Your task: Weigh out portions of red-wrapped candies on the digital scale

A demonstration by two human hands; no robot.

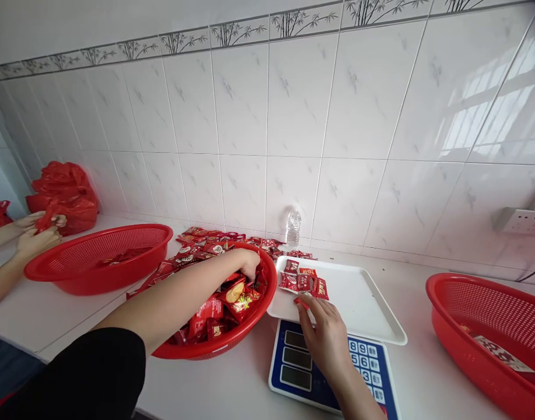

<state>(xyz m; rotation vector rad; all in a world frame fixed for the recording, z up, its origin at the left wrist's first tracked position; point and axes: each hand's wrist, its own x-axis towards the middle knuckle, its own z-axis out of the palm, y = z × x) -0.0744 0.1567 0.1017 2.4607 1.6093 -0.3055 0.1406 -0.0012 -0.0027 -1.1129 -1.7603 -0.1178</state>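
My left hand [248, 261] reaches into a red basket [232, 342] heaped with red snack packets [206, 312]; its fingertips are hidden among them. At the left edge of a white tray [357, 291], my right hand [324, 326] pinches a small red packet [301, 302] between thumb and fingers. Several red packets [304, 282] lie on the tray's left part just beyond that hand. The tray rests on a blue and white scale [296, 357], whose displays and keys show under my right wrist.
Red baskets stand at the left [109, 274] and right [477, 344]. Loose packets and a clear bottle [293, 227] lie along the tiled wall. Another person's hands hold a red bag [46, 217] near red bags [70, 195]. A wall socket [523, 221] is at right.
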